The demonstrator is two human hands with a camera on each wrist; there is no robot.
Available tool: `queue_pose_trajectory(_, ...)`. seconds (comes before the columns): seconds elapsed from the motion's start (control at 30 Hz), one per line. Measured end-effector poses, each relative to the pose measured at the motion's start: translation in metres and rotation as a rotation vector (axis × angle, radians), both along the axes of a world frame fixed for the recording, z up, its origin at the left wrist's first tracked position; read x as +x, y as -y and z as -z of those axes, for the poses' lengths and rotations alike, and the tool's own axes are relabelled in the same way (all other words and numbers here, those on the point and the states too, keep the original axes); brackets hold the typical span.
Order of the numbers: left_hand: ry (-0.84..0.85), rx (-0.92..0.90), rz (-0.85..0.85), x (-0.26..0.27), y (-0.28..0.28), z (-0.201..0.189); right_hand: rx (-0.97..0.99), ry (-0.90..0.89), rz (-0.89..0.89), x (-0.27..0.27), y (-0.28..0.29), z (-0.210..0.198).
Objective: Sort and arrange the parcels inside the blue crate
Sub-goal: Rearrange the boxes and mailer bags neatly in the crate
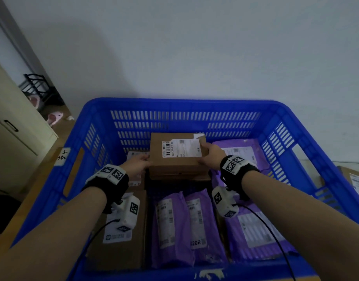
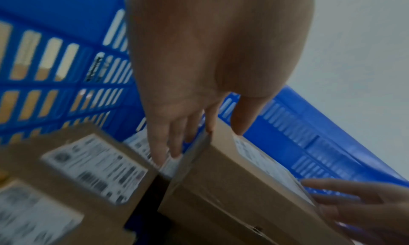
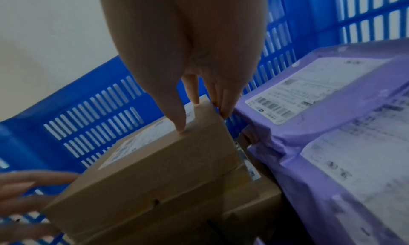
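Observation:
A blue slatted crate (image 1: 174,102) holds the parcels. At its back middle a brown cardboard box (image 1: 178,159) with a white label lies on top of another brown box (image 1: 179,175). My left hand (image 1: 143,159) holds the top box's left side, thumb on top and fingers (image 2: 177,143) down the side. My right hand (image 1: 205,151) holds its right corner, thumb on the top face (image 3: 181,124). Two slim purple mailers (image 1: 172,226) lie at the front middle. Larger purple mailers (image 1: 253,230) fill the right side. A brown box (image 1: 121,244) lies front left under my left wrist.
A small labelled box (image 1: 136,155) sits back left behind my left hand. A paper tag (image 1: 62,156) is stuck on the crate's left rim. A cream cabinet (image 1: 12,122) stands at the left; another cardboard box (image 1: 355,179) lies outside the crate at the right.

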State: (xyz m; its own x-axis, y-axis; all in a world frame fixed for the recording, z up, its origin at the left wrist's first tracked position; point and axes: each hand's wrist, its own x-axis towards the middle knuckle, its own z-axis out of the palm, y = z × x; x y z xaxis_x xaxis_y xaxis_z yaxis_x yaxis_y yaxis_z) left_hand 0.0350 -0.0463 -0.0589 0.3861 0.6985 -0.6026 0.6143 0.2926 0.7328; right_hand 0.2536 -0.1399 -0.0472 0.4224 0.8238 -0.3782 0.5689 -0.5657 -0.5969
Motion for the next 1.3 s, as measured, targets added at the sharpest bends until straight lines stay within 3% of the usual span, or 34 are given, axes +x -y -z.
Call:
queue_pose_trajectory(0.13,-0.242,0.473,0.194,0.010,-0.006,-0.030,-0.003,0.157,-0.116,0.005,0.003,-0.017)
queue_pose_trajectory(0.23,-0.274,0.729,0.336,0.035,-0.004,-0.059,0.036,0.261,-0.131,0.015,0.011,-0.037)
queue_pose_trajectory(0.37,-0.218,0.924,0.514,0.086,0.011,-0.097,0.050,0.375,-0.118,0.047,0.027,-0.072)
queue_pose_trajectory(0.53,-0.202,1.091,0.614,0.158,0.038,-0.134,0.108,0.502,-0.058,0.105,0.061,-0.120)
queue_pose_trajectory(0.77,-0.140,1.196,0.702,0.277,0.097,-0.179,0.102,0.654,0.086,0.206,0.143,-0.168)
queue_pose_trajectory(0.93,-0.089,1.231,0.817,0.376,0.157,-0.185,0.023,0.715,0.197,0.278,0.214,-0.178)
queue_pose_trajectory(1.13,-0.055,1.214,0.965,0.483,0.236,-0.167,-0.055,0.705,0.304,0.358,0.294,-0.165)
queue_pose_trajectory(1.3,-0.088,1.123,1.068,0.542,0.286,-0.125,-0.117,0.628,0.359,0.407,0.347,-0.124)
